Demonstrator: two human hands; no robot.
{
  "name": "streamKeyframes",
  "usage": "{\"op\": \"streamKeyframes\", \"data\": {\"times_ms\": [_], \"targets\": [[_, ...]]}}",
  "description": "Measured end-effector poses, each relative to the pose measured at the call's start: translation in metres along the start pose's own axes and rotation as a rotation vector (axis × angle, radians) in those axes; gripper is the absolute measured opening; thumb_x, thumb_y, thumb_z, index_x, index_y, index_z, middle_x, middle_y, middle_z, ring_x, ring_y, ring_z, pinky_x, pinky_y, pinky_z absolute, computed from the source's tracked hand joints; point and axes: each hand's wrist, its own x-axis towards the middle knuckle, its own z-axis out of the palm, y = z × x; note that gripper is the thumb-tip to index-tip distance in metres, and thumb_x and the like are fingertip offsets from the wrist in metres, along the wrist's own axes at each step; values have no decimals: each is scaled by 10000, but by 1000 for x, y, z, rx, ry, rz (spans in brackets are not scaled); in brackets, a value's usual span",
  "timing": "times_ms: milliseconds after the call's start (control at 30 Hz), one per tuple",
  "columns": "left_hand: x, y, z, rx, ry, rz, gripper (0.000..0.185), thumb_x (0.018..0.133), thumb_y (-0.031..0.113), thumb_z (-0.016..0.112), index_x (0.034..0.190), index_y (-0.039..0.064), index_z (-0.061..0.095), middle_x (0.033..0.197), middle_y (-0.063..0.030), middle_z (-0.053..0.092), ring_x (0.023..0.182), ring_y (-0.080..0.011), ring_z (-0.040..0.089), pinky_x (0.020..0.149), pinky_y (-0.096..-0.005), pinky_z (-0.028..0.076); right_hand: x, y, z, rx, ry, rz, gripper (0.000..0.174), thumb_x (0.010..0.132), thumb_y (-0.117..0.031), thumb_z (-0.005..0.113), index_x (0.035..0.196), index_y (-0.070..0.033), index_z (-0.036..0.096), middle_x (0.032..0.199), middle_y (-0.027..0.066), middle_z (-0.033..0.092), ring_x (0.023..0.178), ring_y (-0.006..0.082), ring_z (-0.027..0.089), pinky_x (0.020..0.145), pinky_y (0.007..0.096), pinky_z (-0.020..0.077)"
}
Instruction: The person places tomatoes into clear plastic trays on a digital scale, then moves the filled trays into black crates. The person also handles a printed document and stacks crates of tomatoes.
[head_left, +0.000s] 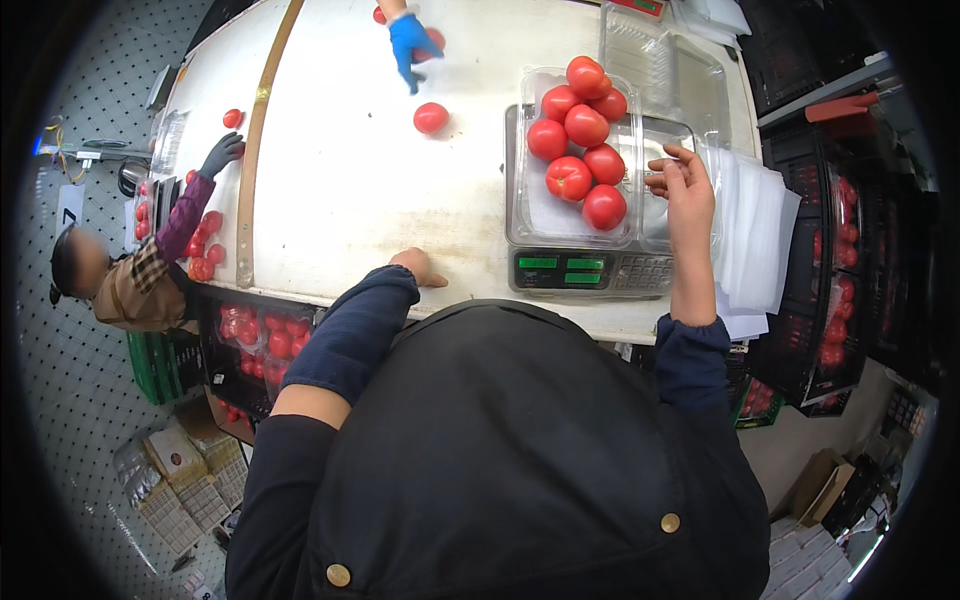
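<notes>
My left hand (421, 268) rests on the white table (337, 172) near its front edge, a finger pointing right, holding nothing visible. My right hand (681, 184) hovers with bent fingers over the lid side of a clear plastic clamshell box (525, 180), holding nothing. Several red tomatoes (586, 125) lie piled in the box's left half, on a white liner. Beneath the box stands a digital scale (559, 271) with lit green displays and a keypad. A single tomato (431, 118) lies on the table left of the box.
A co-worker's blue-gloved hand (411, 49) is over a tomato at the far edge. Another co-worker (142, 281) reaches past a wooden strip (259, 142) at left. White foam sheets (754, 232) lie right of the scale. Black crates (795, 300) with boxed tomatoes stand at right.
</notes>
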Motion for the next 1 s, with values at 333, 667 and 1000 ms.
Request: {"op": "streamKeyframes", "data": {"times_ms": [333, 667, 1000], "targets": [[0, 1, 0, -7, 2, -4, 720, 687, 600, 770, 968, -61, 713, 1001, -244, 698, 949, -357, 679, 853, -399, 529, -12, -5, 46, -203, -229, -52, 242, 968, -144, 574, 1184, -38, 608, 1003, 90, 679, 814, 139, 656, 726, 282, 522], [7, -6, 10, 19, 51, 37, 765, 664, 641, 769, 969, -59, 716, 1010, -252, 695, 952, -365, 680, 848, -407, 535, -50, -10, 79, -781, -432, -671, 185, 776, -119, 680, 925, -46, 597, 891, 156, 608, 849, 342, 590, 820, 450, 455], [3, -3, 4, -18, -12, -10, 745, 668, 624, 773, 992, -44, 721, 1021, -235, 697, 965, -359, 680, 857, -398, 535, 1, 0, 83, -819, -76, -528, 543, 804, -142, 699, 1295, -44, 491, 1214, 215, 496, 942, 425, 590, 835, 474, 507]]}}
